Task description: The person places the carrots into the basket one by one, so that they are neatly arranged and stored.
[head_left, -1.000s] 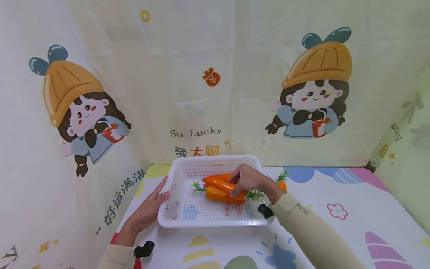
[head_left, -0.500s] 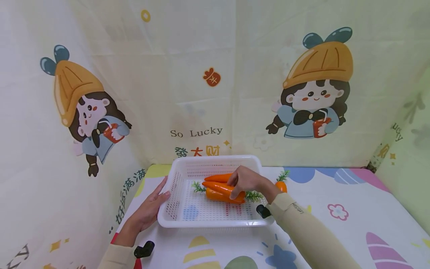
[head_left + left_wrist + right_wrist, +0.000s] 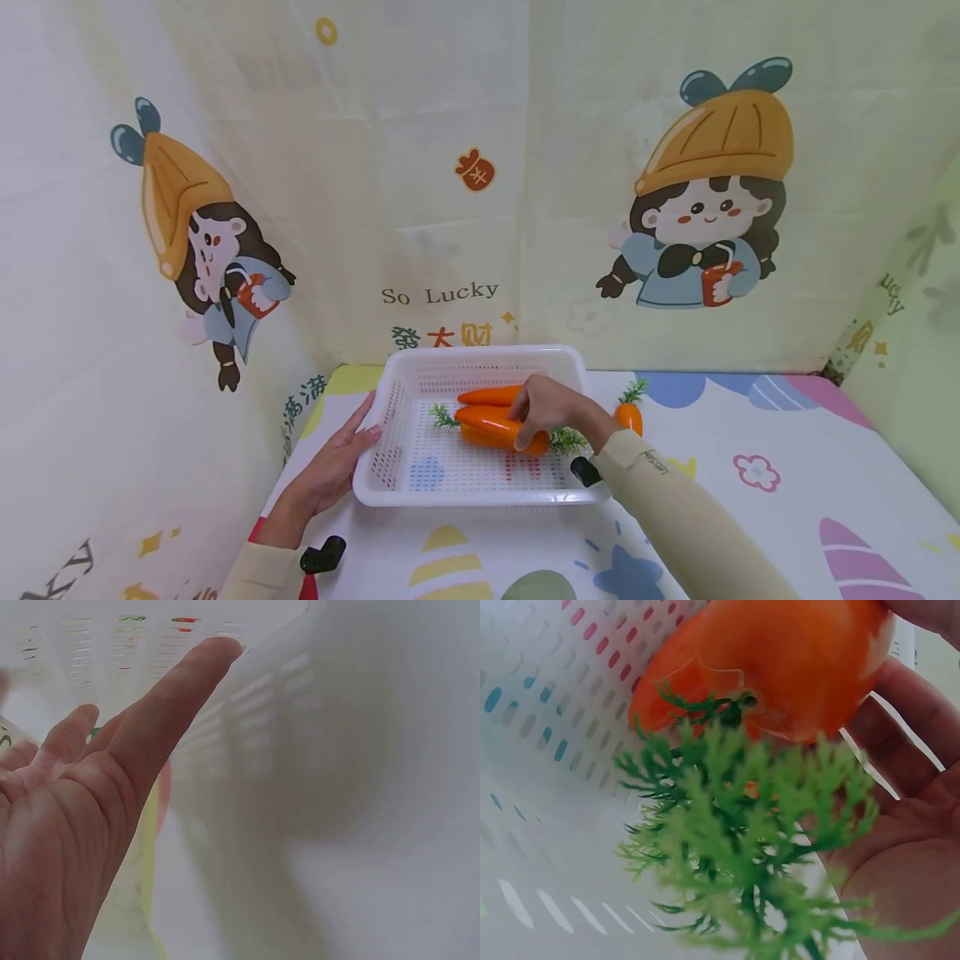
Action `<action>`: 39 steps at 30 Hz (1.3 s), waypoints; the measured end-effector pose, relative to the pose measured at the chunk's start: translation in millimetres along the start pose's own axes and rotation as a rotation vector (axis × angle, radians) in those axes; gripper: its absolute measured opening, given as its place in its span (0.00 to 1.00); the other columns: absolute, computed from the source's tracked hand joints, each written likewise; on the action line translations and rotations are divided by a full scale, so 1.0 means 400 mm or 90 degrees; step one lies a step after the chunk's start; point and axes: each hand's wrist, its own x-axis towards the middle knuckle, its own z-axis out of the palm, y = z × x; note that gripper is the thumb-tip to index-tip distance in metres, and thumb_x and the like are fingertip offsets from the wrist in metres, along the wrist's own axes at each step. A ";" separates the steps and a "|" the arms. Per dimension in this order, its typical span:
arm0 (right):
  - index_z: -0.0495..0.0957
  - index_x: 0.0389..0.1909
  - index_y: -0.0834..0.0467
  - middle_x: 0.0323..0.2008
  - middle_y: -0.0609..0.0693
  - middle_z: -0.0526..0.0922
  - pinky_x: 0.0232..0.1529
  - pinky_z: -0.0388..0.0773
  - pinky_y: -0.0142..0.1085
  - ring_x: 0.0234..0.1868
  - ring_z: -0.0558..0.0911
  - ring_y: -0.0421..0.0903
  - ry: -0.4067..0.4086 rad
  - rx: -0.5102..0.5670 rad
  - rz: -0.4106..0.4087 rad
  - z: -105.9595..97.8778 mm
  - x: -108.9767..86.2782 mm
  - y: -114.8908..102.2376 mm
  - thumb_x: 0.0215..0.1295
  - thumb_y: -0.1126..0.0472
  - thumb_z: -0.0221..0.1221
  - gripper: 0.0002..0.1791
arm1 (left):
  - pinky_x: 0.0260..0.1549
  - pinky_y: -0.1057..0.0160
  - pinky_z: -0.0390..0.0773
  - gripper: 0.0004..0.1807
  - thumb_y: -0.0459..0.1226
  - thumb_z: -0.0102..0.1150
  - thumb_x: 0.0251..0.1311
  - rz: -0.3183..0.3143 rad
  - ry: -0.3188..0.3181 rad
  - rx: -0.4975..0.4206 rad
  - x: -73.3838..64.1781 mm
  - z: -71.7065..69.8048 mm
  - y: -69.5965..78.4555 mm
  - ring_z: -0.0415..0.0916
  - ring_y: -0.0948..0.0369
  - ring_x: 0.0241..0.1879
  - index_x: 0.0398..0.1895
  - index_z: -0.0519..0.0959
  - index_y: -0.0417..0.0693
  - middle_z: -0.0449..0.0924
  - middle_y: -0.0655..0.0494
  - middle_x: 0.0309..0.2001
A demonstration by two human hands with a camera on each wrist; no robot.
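In the head view a white perforated plastic basket [image 3: 480, 498] stands on the table with toy carrots in it. My right hand [image 3: 553, 408] reaches over its right side and grips an orange carrot [image 3: 483, 419] near the leafy end. That carrot lies over another carrot [image 3: 474, 437], mostly hidden. Behind them is a third carrot [image 3: 487, 396], its right end covered by the hand. Green leaves [image 3: 742, 825] fill the middle of the right wrist view. My left hand [image 3: 333, 465] rests against the basket's left side, its fingers [image 3: 169, 701] straight along the outer wall.
One more carrot [image 3: 630, 417] with green leaves lies on the table [image 3: 750, 517] just right of the basket. A printed cloth [image 3: 555, 208] hangs behind and at both sides. A black wrist camera [image 3: 324, 554] sits on the left wrist.
The gripped carrot has shifted slightly toward me and now lies apart from the back carrot, covering more of the one below. My left hand and the basket stay in place.
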 end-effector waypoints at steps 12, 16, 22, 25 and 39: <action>0.92 0.31 0.52 0.43 0.48 0.82 0.39 0.85 0.36 0.47 0.78 0.49 -0.024 0.020 0.019 0.014 0.008 0.017 0.45 0.67 0.80 0.12 | 0.58 0.45 0.85 0.40 0.52 0.56 0.76 -0.002 0.000 -0.001 0.006 0.000 0.000 0.76 0.44 0.69 0.80 0.46 0.91 0.57 0.54 0.83; 0.92 0.32 0.52 0.45 0.48 0.82 0.39 0.86 0.36 0.48 0.77 0.48 -0.028 0.015 0.025 0.020 0.008 0.019 0.45 0.67 0.80 0.12 | 0.57 0.45 0.85 0.39 0.52 0.56 0.75 -0.007 0.004 -0.006 0.009 -0.001 -0.001 0.77 0.45 0.68 0.79 0.47 0.93 0.58 0.55 0.82; 0.92 0.35 0.53 0.44 0.48 0.82 0.41 0.87 0.37 0.46 0.78 0.48 -0.035 -0.012 0.029 0.027 0.009 0.016 0.46 0.66 0.80 0.13 | 0.59 0.45 0.84 0.39 0.54 0.55 0.76 -0.008 -0.004 -0.001 0.005 -0.003 -0.001 0.73 0.43 0.71 0.79 0.46 0.95 0.55 0.54 0.83; 0.91 0.36 0.54 0.45 0.48 0.82 0.43 0.86 0.38 0.47 0.77 0.48 -0.035 -0.021 0.027 0.028 0.008 0.011 0.46 0.66 0.80 0.14 | 0.59 0.45 0.84 0.39 0.54 0.54 0.76 -0.007 -0.005 0.004 0.005 -0.004 0.001 0.72 0.42 0.72 0.79 0.45 0.95 0.54 0.54 0.84; 0.93 0.37 0.54 0.47 0.47 0.81 0.42 0.85 0.36 0.50 0.76 0.48 -0.028 -0.049 0.013 0.040 0.009 0.016 0.47 0.64 0.81 0.14 | 0.59 0.46 0.85 0.39 0.53 0.54 0.76 -0.008 0.004 0.014 0.005 0.001 0.004 0.75 0.43 0.70 0.79 0.45 0.93 0.56 0.53 0.83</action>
